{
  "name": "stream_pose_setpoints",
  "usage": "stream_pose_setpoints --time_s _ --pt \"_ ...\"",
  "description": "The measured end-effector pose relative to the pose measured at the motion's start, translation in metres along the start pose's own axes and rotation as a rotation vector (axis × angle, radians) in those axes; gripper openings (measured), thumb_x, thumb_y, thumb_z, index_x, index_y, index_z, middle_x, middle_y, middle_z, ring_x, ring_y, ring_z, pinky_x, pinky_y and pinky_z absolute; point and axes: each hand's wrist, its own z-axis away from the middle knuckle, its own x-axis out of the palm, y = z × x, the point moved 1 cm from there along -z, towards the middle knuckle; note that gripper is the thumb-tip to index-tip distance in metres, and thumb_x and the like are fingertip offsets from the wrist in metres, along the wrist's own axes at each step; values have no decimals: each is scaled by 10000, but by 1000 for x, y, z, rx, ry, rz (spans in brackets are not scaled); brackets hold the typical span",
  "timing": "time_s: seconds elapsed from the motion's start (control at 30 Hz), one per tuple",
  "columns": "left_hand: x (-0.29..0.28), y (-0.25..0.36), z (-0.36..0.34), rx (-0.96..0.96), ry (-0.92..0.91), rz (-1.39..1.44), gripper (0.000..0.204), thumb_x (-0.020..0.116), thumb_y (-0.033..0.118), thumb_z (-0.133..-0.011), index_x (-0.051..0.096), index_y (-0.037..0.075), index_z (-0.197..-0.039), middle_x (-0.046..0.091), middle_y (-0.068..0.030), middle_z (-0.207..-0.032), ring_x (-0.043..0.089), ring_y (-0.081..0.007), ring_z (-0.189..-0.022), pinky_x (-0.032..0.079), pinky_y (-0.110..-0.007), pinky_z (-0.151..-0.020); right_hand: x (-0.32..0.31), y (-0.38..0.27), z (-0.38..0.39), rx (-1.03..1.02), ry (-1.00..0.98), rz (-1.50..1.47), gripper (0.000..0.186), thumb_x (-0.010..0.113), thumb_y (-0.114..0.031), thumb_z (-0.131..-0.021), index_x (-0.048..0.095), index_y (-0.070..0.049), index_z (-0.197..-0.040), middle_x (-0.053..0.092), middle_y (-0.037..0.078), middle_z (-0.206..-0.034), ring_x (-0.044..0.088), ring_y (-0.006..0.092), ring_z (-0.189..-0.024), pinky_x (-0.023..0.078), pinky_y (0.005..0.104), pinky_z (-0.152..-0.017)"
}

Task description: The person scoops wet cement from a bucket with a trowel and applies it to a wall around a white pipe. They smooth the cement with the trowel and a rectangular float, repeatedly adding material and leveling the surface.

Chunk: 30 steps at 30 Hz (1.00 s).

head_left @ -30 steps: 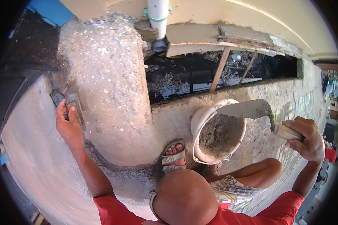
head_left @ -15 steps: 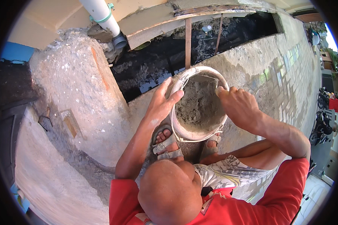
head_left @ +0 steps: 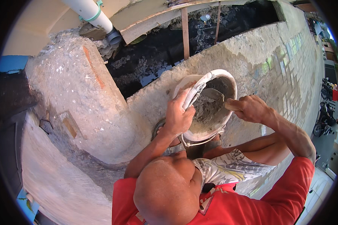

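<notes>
Scooping wet mortar out of a tilted bucket.

The left hand (head_left: 178, 116) clenches the rim of the white bucket (head_left: 208, 103), which sits by the rough concrete wall (head_left: 79, 93), mouth tipped up and right. The right hand (head_left: 251, 108) grips the trowel (head_left: 218, 98) handle; its long axis runs right to left, blade in mortar. The load looks heavy and sloppy, so the rim seems the surest hold.

This is a building site outside. There is a rough grey cement wall (head_left: 75, 97), a dirty open ditch (head_left: 169, 56), and a bucket (head_left: 210, 108) of wet cement.
</notes>
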Motion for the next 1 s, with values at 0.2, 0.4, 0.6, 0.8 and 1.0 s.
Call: stream_pose_setpoints --time_s 0.2,0.4,0.6,0.8,1.0 --pt "2 -9 2 29 -65 75 516 534 -48 -804 517 -65 -1319 633 -163 -1192 600 -208 -1057 468 -313 -917 45 -3 21 -103 82 -217 397 586 -106 -858 570 -163 -1251 677 170 -766 670 380 -655 546 479 -580" --pt "-7 -11 -8 -150 -55 320 498 544 -58 -823 520 -70 -1320 624 -78 -1173 554 -94 -1041 438 -237 -903 48 -22 62 -85 256 124 501 602 -68 -827 570 -182 -1314 649 118 -794 665 323 -664 542 440 -600" --pt "-7 7 3 -110 -75 144 529 520 -73 -786 528 -70 -1315 619 -118 -1233 545 -152 -1144 396 -288 -993 -7 -34 88 288 124 -270 470 651 -101 -807 613 -105 -1275 666 146 -850 662 349 -736 524 427 -664" --pt "-4 4 1 190 -182 -56 587 512 -59 -731 534 -48 -1318 553 -190 -1377 417 -320 -1385 186 -461 -1196 14 -19 50 340 144 -455 453 662 -125 -821 612 -68 -1268 701 207 -897 670 395 -775 533 452 -679" --pt "-9 3 4 181 -174 -12 583 521 -58 -745 526 -53 -1328 543 -196 -1387 412 -324 -1389 191 -452 -1193 64 -28 29 161 121 -549 474 679 -168 -826 601 -43 -1277 691 243 -887 677 409 -775 557 441 -706"
